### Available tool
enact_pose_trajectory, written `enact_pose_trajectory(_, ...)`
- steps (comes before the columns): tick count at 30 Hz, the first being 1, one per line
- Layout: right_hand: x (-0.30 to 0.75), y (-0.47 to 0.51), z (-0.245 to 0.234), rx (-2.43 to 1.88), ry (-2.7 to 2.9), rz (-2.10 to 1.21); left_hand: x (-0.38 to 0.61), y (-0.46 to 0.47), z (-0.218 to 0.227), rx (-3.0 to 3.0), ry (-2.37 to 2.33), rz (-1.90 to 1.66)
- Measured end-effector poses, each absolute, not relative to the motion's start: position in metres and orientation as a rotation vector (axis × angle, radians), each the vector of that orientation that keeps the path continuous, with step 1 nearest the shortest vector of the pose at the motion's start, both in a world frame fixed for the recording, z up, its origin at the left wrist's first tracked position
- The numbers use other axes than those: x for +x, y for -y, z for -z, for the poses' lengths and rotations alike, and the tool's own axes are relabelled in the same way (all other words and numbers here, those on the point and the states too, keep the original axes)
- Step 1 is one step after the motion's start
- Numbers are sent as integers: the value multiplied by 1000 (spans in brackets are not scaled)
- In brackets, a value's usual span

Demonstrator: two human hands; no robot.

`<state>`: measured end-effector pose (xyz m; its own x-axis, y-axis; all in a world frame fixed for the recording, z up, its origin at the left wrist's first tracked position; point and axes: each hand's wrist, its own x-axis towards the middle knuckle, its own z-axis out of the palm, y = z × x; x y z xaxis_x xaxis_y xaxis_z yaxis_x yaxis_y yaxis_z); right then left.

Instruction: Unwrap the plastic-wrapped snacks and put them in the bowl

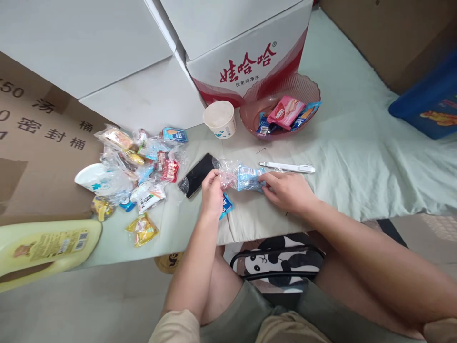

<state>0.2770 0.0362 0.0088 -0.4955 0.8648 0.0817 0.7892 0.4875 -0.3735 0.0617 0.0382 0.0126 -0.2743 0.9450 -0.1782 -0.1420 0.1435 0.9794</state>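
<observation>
The left hand (212, 194) has its fingertips closed in a pinch on clear plastic wrap (224, 166), at the left end of a light-blue snack packet (249, 178); the right hand (285, 189) has its thumb and fingers closed on the packet's right end, so that the packet lies between the two hands, above the near part of the pale green cloth (360, 157); something reddish shows through the wrap beside the left fingers.

A darker blue packet (226, 206) lies just right of the left wrist, partly hidden by it; a black smartphone (197, 175) lies on the cloth to the left of that hand, and a slim white pen-shaped tool (289, 167) lies just beyond the right hand.

Farther back, a paper cup (219, 121) stands upright; to its right a pink, scalloped bowl (254, 102) holds a pink Nabati packet (286, 112) and blue packets (306, 115); behind them stands a Wahaha water carton (250, 71) with red lettering.

On the left, wrapped snacks (150, 193) lie in a loose heap, with a second paper cup (93, 178) on its side among the clear plastic; a yellow packet (143, 229) lies apart, nearer the front edge; a pale yellow jug (53, 247) lies at the near left, in front of a brown cardboard box (39, 181); a blue container (428, 107) is at the far right.
</observation>
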Motion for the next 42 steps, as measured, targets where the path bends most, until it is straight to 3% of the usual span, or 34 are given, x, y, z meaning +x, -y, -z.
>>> enact_pose_trajectory(9,280,-35,-15,-1002,2493,-416,60,-39,-10,882,-1399,-1353)
enact_pose_trajectory(18,278,-35,-12,-1297,2463,-435,63,-37,-14,843,-1390,-1356)
enact_pose_trajectory(42,279,-37,-6,-1400,2449,-446,76,-31,-6,981,-1372,-1159)
